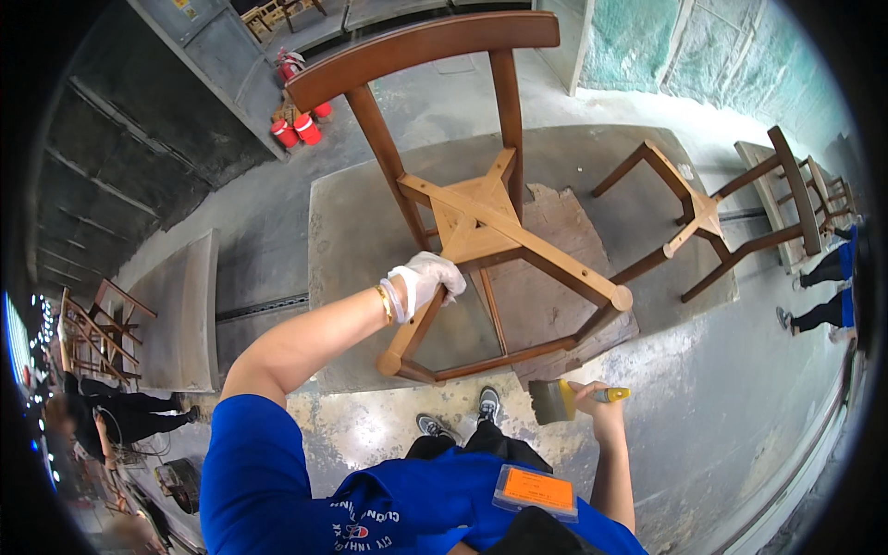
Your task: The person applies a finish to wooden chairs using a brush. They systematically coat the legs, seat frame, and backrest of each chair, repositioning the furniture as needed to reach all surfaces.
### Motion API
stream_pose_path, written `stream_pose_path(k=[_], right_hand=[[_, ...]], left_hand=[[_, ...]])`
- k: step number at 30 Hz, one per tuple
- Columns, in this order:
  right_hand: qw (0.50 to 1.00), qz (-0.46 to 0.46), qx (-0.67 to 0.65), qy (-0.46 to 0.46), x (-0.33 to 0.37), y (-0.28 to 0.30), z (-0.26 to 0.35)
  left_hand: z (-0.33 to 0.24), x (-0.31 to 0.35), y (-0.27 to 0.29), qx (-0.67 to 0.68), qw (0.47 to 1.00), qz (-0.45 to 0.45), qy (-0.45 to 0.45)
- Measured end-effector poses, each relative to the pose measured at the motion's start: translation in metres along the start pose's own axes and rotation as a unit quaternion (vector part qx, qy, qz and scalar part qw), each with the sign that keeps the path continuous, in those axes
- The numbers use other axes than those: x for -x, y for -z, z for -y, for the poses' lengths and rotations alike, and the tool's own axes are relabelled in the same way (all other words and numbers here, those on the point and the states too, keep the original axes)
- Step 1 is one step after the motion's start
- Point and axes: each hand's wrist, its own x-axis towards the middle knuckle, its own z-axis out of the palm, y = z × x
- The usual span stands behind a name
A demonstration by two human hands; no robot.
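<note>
A brown wooden chair frame (490, 239) without a seat stands in front of me, its curved backrest toward the far side. Its crossed seat supports are paler than the dark stained legs and rails. My left hand (431, 277), in a white glove, is closed around the near left arm of that cross. Close to my body on the right, my bare right hand (594, 398) grips a wide flat paintbrush (553, 401) by its yellow handle. The bristles point left, apart from the chair.
Under the chair lie a torn cardboard sheet (555, 231) and a grey platform (356, 208). A second chair frame (705, 215) rests on the platform's right. Red buckets (307, 129) stand at the far left. Other people (143, 413) and more chairs (104, 328) are at both sides.
</note>
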Motion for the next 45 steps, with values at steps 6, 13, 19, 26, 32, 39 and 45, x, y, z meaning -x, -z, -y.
stream_pose_path(k=[6, 13, 19, 26, 32, 39, 45], right_hand=[[1.0, -0.015, 0.025, 0.0, 0.026, 0.005, -0.009], [0.997, -0.026, 0.076, 0.023, 0.015, 0.006, -0.031], [0.994, -0.008, 0.07, 0.085, -0.001, -0.004, -0.032], [0.994, -0.017, 0.051, 0.094, -0.021, -0.018, -0.024], [0.993, -0.026, 0.048, 0.107, -0.028, -0.022, -0.045], [0.994, -0.087, 0.034, 0.064, -0.021, -0.048, -0.081], [0.971, -0.208, 0.02, 0.117, -0.008, -0.048, -0.046]], left_hand=[[-0.002, 0.034, 0.025, -0.159, 0.982, -0.016, -0.103], [0.019, 0.032, -0.001, 0.16, 0.928, -0.336, 0.01], [0.012, -0.049, -0.034, 0.361, 0.768, -0.529, 0.007], [0.025, -0.009, -0.046, 0.41, 0.821, -0.39, -0.073], [0.053, 0.129, -0.057, 0.086, 0.587, -0.804, -0.03], [0.013, 0.135, 0.035, 0.087, 0.822, -0.51, -0.238], [-0.043, 0.121, 0.011, 0.128, 0.783, -0.572, -0.21]])
